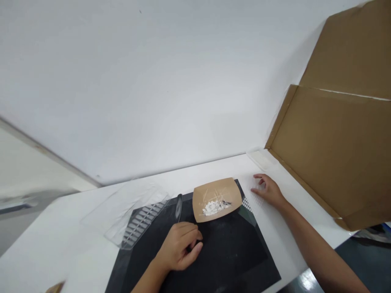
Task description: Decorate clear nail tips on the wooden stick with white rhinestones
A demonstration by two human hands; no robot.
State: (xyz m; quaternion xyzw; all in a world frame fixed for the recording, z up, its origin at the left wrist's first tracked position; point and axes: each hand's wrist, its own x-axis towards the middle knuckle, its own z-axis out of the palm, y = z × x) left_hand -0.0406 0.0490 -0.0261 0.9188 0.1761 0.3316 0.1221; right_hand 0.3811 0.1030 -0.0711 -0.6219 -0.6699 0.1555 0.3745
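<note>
My left hand rests on the black mat, its fingers curled in. Whatever they hold, if anything, is hidden. At the right edge of the mat, my right hand has its thumb and fingers curved and apart. Beneath it lies a see-through piece with a white grid pattern; whether the hand touches it I cannot tell. Between the hands, a brown paper tray holds a heap of small white bits. Beside it on the left is a dark, slim, knife-like tool.
Clear plastic trays, some with rows of slots, overlap the mat's left side. A translucent flat box lies by the wall. Open brown cardboard stands along the right side of the white table.
</note>
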